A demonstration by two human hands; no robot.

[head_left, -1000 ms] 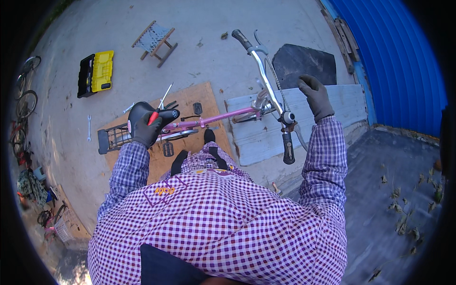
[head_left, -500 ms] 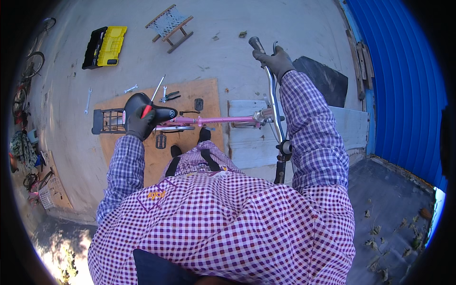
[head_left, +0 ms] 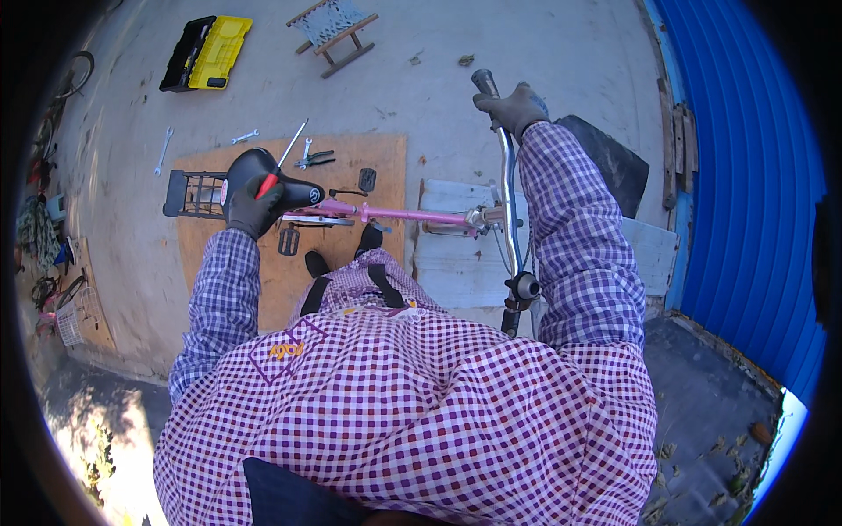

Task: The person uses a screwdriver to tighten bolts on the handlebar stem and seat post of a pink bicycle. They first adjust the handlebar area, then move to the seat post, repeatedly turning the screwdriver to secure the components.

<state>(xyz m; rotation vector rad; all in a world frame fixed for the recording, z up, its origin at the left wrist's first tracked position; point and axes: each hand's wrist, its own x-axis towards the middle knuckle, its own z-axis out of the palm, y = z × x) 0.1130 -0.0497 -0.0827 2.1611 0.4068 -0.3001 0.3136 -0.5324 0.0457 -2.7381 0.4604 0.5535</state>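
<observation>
A pink bicycle (head_left: pixel 412 215) stands crosswise before me, its black saddle (head_left: pixel 303 192) at the left and its chrome handlebar (head_left: pixel 508 175) at the right. My left hand (head_left: pixel 253 210), in a dark grey glove, rests on the saddle. It is closed around the red handle of a screwdriver (head_left: pixel 282 160), whose shaft points away from me. With the other glove, my right hand (head_left: pixel 517 110) grips the far side of the handlebar, just inside the grey grip (head_left: pixel 484 82). Behind the saddle is a black rear rack (head_left: pixel 195 194). Both pedals (head_left: pixel 367 179) show beside the frame.
Pliers (head_left: pixel 317 159) and wrenches (head_left: pixel 164 151) lie beyond the saddle, around a brown board (head_left: pixel 386 158). Farther off are an open black-and-yellow toolbox (head_left: pixel 219 53) and a folding stool (head_left: pixel 331 33). A blue corrugated wall (head_left: pixel 745 158) rises at the right, near a dark panel (head_left: pixel 605 167).
The view has tilted and shifted a little, so the toolbox and stool sit higher. Both hands keep their holds on the screwdriver and handlebar.
</observation>
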